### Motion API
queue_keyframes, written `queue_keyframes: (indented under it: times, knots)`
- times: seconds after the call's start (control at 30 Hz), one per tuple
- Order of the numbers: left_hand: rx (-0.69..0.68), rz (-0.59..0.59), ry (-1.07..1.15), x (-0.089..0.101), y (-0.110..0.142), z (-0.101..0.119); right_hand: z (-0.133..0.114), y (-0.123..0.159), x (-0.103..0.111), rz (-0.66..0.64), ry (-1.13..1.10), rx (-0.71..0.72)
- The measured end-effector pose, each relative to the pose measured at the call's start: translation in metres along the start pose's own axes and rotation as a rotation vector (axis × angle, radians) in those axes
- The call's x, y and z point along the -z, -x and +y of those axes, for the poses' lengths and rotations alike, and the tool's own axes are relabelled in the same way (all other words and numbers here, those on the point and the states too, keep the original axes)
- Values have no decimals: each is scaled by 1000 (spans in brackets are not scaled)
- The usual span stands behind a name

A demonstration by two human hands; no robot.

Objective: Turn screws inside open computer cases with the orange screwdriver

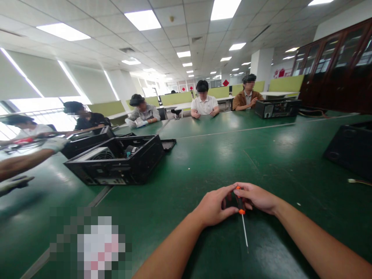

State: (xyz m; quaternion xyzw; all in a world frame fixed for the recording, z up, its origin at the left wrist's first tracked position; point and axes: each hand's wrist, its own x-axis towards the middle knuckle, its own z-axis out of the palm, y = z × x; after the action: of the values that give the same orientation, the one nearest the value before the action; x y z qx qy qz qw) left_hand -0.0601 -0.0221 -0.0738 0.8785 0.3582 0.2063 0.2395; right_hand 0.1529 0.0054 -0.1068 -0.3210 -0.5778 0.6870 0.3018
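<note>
A screwdriver with an orange and black handle is between my two hands above the green table. Its thin metal shaft points down toward me. My left hand has its fingertips at the top of the handle and its thumb beside the lower orange collar. From the other side, my right hand pinches the handle near its top; some of its fingers are hidden behind the handle. Both hands are bare.
An open black computer case lies left of my hands, with another case behind it. More cases stand at the far right and right edge. A gloved hand reaches in from the left; several people sit around the table.
</note>
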Motion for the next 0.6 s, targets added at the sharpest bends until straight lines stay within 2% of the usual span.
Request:
queue_keyframes:
  times: [0.6]
  knots:
    - [11,-1,-43,0,-1,1,2,-2,2,-4,-16,-6]
